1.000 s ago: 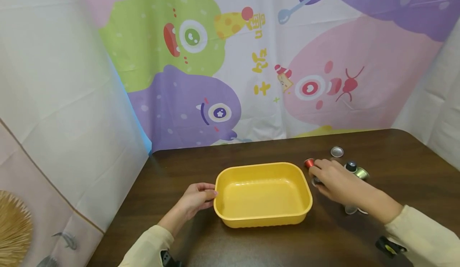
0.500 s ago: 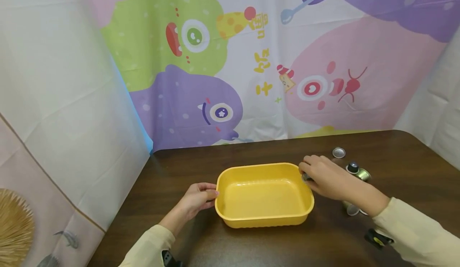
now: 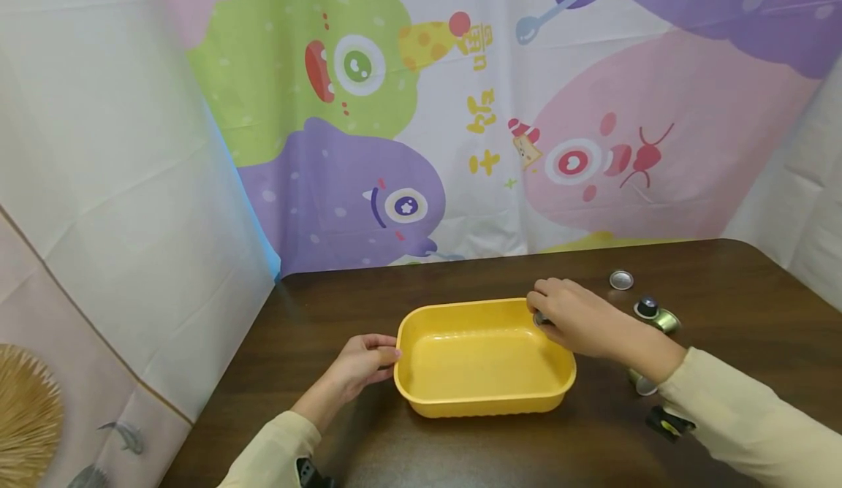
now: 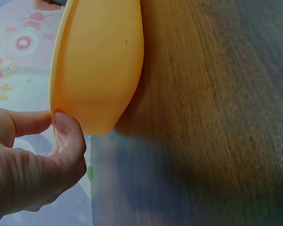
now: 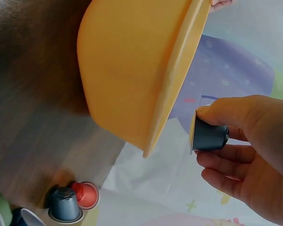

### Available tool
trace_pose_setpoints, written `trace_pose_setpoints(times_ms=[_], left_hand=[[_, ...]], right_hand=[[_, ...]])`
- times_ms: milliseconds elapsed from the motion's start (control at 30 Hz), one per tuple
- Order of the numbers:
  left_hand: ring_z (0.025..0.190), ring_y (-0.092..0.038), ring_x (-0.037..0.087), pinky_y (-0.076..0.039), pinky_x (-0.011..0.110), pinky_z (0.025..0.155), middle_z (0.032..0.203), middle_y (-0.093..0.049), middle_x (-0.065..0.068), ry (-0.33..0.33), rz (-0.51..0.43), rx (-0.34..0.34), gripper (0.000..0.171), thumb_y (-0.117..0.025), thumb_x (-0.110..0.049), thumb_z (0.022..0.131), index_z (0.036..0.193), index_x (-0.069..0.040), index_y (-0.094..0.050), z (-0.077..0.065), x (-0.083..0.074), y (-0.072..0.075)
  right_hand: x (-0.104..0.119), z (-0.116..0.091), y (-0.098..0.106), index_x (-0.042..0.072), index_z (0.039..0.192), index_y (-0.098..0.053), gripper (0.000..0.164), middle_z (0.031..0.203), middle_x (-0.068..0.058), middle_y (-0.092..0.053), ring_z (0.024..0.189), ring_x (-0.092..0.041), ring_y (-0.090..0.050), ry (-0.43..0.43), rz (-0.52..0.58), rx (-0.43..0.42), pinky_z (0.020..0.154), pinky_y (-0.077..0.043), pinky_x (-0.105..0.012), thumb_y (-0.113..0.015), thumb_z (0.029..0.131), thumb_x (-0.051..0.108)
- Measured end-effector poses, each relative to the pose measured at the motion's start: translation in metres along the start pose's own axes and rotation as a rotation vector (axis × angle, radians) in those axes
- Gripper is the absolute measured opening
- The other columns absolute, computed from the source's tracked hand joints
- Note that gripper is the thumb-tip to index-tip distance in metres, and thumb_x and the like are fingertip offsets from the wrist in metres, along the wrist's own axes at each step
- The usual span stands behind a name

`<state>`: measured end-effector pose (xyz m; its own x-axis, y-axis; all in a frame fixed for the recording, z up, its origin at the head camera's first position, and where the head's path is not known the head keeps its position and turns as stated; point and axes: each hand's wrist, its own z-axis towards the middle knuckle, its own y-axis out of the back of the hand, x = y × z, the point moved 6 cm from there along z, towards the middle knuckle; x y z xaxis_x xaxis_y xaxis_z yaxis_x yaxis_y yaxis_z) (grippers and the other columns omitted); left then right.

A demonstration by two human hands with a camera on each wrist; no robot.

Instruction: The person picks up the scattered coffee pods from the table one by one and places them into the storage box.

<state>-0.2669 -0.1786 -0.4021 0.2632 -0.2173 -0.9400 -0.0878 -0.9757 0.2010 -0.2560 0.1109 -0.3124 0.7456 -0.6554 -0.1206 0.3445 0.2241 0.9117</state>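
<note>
A yellow plastic tub (image 3: pixel 485 403) stands on the brown table, with nothing lying on the visible part of its floor. My left hand (image 3: pixel 357 365) pinches its left rim between thumb and fingers, clearly seen in the left wrist view. Above the tub's right end, my right hand (image 3: pixel 582 321) holds a dark grey coffee capsule (image 5: pixel 211 135) between thumb and fingertips, its flat lid side facing left in the right wrist view. Only a sliver of that capsule shows in the head view.
Right of the tub lie more capsules: a dark blue one (image 3: pixel 647 306), a green one (image 3: pixel 667 321), and a silver-lidded one (image 3: pixel 645 384). Another silver lid (image 3: pixel 621 280) faces up farther back. The right wrist view shows a red capsule (image 5: pixel 88 195). A cartoon-printed cloth (image 3: pixel 487 203) hangs behind.
My right hand has lifted away from the capsules and moved left over the tub's right rim, carrying the dark grey capsule. My left hand stays on the left rim.
</note>
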Motion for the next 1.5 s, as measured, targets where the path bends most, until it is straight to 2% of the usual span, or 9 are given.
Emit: trace_pose_setpoints(times_ms=[300,500,933,1133,1500], left_hand=[[0.081,-0.063,0.016,-0.059,0.034,0.077,0.102,-0.064,0.019,0.004,-0.008,0.0,0.028,-0.06,0.001,0.088,0.115,0.011,-0.058,-0.004,-0.003,-0.001],[0.08,-0.063,0.015,-0.059,0.033,0.077,0.099,-0.063,0.015,0.003,-0.01,0.009,0.029,-0.061,0.001,0.088,0.115,0.012,-0.058,-0.004,-0.003,0.0],[0.082,-0.063,0.016,-0.059,0.031,0.074,0.104,-0.065,0.021,-0.004,0.003,-0.006,0.03,-0.061,0.0,0.088,0.116,0.012,-0.057,0.0,0.0,-0.001],[0.084,-0.063,0.016,-0.059,0.033,0.077,0.107,-0.064,0.022,0.0,0.01,0.0,0.031,-0.06,0.0,0.089,0.117,0.011,-0.056,-0.003,-0.002,-0.001],[0.081,-0.063,0.016,-0.059,0.036,0.079,0.102,-0.065,0.02,-0.004,-0.003,0.005,0.029,-0.06,0.002,0.088,0.115,0.012,-0.057,-0.004,-0.002,-0.002]], right_hand=[[0.003,0.012,-0.001,0.009,0.078,-0.057,0.024,0.071,0.003,-0.046,0.066,-0.011,-0.041,0.046,-0.012,-0.031,0.062,-0.038,-0.027,-0.078,0.069,0.004],[0.007,0.019,-0.003,0.01,0.077,-0.057,0.022,0.071,0.003,-0.046,0.065,-0.01,-0.042,0.071,0.009,-0.029,0.062,-0.039,-0.027,-0.077,0.072,0.005],[0.008,0.033,-0.013,0.008,0.085,-0.06,0.019,0.075,0.0,-0.052,0.07,-0.013,-0.048,0.069,0.028,0.092,0.066,-0.045,-0.032,-0.077,0.078,0.01],[0.013,0.04,-0.019,0.008,0.085,-0.06,0.017,0.075,0.001,-0.052,0.07,-0.013,-0.049,0.091,0.051,0.11,0.07,-0.047,-0.033,-0.075,0.079,0.011],[0.02,0.057,-0.031,0.01,0.085,-0.059,0.012,0.076,0.002,-0.052,0.068,-0.01,-0.048,0.136,0.103,0.194,0.07,-0.046,-0.03,-0.071,0.082,0.011]])
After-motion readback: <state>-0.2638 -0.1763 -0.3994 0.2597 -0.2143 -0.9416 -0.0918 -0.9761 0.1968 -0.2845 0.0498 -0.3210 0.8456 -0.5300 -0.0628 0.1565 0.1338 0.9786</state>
